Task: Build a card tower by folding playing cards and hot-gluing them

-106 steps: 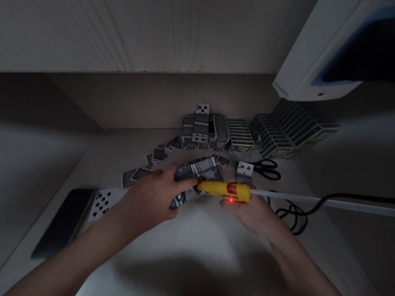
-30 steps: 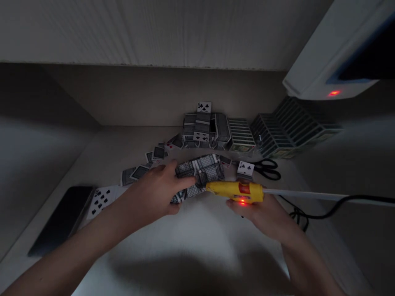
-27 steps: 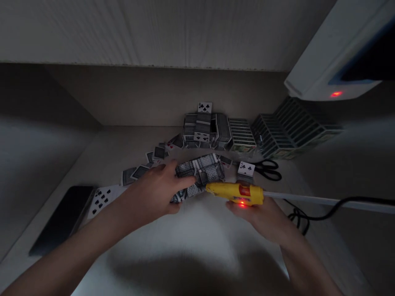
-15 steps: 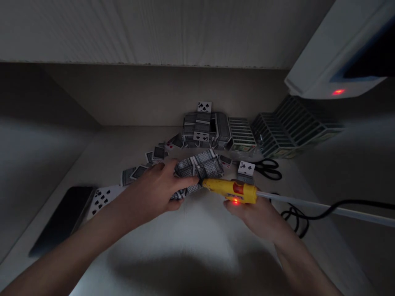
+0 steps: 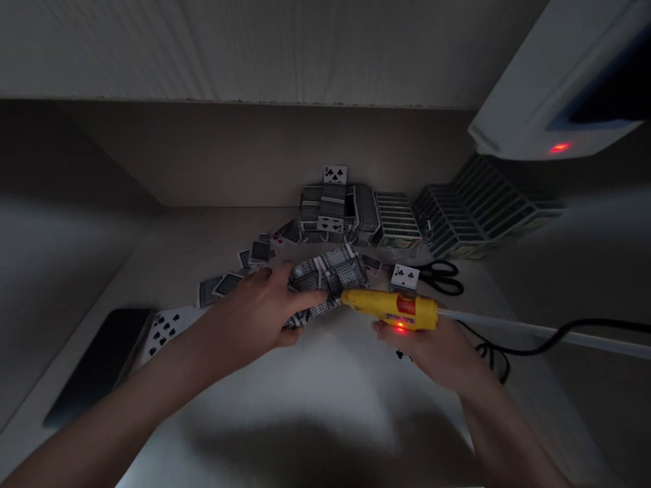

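Observation:
My left hand [image 5: 259, 305] is closed around a block built from playing cards [image 5: 336, 271], with patterned grey backs facing up. My right hand [image 5: 432, 352] grips a yellow hot glue gun [image 5: 391, 308] whose red light glows. The gun's nozzle points left at the near edge of the card block; whether it touches is too dark to tell. A long glue stick [image 5: 508, 327] sticks out of the gun's rear. Part of a card [image 5: 400, 354] shows beneath my right hand.
Behind stands a larger card structure [image 5: 333, 203] beside ribbed stacks [image 5: 399, 217]. Scissors [image 5: 442, 276] and a five of clubs [image 5: 405, 276] lie to the right, near a black cord [image 5: 559, 335]. At left are a black flat object [image 5: 96, 366] and an eight of spades [image 5: 165, 332]. A white device [image 5: 539, 102] overhangs upper right.
My right hand has drawn the glue gun slightly right and up, away from my left thumb. My left hand and the card block stay nearly in place.

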A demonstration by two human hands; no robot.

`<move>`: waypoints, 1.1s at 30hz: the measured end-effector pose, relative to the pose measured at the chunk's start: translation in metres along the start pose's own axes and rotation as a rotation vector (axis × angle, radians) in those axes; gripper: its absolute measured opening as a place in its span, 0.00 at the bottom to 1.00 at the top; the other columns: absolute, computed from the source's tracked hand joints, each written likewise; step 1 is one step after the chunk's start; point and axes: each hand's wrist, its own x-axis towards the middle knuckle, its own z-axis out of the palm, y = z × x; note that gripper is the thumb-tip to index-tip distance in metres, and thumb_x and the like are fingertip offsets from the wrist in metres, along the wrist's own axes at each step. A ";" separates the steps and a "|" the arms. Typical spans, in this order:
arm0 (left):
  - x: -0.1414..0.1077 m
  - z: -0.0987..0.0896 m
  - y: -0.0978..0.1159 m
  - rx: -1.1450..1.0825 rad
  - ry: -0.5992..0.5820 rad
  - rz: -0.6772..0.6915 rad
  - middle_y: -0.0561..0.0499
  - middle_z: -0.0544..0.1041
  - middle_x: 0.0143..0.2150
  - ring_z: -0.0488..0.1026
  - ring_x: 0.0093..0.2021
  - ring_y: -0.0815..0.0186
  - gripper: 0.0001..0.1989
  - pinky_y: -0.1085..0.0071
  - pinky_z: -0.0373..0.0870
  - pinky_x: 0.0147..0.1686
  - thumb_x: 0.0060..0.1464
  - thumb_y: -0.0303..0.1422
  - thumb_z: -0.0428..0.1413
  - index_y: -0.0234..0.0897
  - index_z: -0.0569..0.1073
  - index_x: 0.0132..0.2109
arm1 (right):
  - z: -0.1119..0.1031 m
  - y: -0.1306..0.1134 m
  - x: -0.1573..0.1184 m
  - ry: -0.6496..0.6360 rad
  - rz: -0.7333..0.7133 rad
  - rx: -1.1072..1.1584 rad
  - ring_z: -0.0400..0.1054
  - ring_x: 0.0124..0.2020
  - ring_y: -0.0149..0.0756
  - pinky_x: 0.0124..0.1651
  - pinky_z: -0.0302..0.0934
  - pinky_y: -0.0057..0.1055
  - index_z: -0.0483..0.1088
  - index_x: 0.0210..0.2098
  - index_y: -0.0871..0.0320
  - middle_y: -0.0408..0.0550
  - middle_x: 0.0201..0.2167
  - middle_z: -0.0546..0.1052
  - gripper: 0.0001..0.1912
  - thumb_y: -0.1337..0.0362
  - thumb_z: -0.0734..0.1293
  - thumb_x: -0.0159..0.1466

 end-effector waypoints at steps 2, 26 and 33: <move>0.000 0.001 0.000 0.005 0.002 0.012 0.43 0.68 0.49 0.72 0.38 0.55 0.24 0.58 0.72 0.37 0.53 0.35 0.61 0.57 0.70 0.57 | 0.001 0.000 0.000 -0.015 -0.001 -0.026 0.71 0.28 0.36 0.30 0.64 0.30 0.72 0.31 0.55 0.44 0.28 0.78 0.06 0.63 0.66 0.53; 0.004 -0.005 0.003 -0.019 0.003 -0.001 0.44 0.71 0.48 0.72 0.41 0.53 0.24 0.58 0.72 0.38 0.51 0.32 0.61 0.55 0.72 0.55 | 0.004 0.007 0.004 0.081 -0.048 -0.145 0.61 0.22 0.32 0.26 0.54 0.29 0.59 0.21 0.53 0.39 0.19 0.66 0.04 0.66 0.62 0.48; 0.005 -0.003 0.001 -0.030 0.046 0.012 0.45 0.71 0.49 0.73 0.39 0.56 0.26 0.59 0.72 0.40 0.50 0.32 0.62 0.54 0.70 0.57 | 0.000 0.004 0.003 0.111 -0.058 -0.162 0.63 0.24 0.34 0.27 0.57 0.31 0.60 0.21 0.52 0.40 0.19 0.67 0.03 0.65 0.62 0.47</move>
